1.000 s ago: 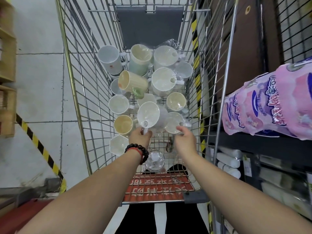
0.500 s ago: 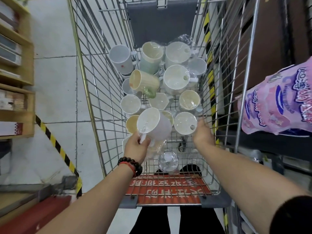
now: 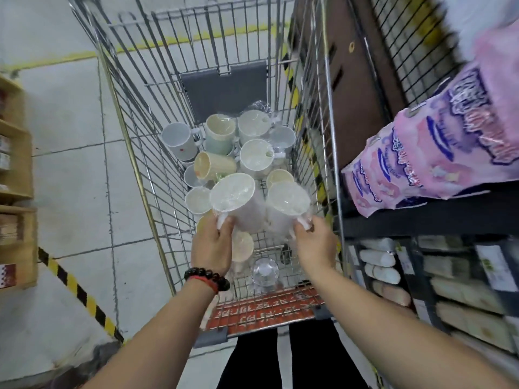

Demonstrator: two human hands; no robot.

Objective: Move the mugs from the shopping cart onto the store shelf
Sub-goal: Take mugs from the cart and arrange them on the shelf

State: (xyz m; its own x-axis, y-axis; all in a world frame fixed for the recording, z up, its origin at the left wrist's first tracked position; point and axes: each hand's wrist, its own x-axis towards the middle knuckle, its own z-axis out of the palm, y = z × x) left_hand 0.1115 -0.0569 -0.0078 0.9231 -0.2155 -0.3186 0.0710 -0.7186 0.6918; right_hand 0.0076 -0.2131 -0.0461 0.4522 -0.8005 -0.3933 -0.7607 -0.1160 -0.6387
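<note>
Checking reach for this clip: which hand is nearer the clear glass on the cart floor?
Left, though only slightly. The left hand holds a mug up and left of the clear glass; the right hand holds another mug up and right, a bit farther off.

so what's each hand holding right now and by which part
Left hand holds a white mug by its handle; right hand holds another white mug by its handle.

The left hand (image 3: 212, 245) covered the handle of its white mug (image 3: 236, 202), and the right hand (image 3: 314, 242) hid most of the other mug's (image 3: 286, 203) handle. Both lifted mugs blocked the ones beneath them near the shopping cart's (image 3: 134, 153) near end. The pink package (image 3: 438, 153) was blurred and cut by the right edge; its print was unreadable.
</note>
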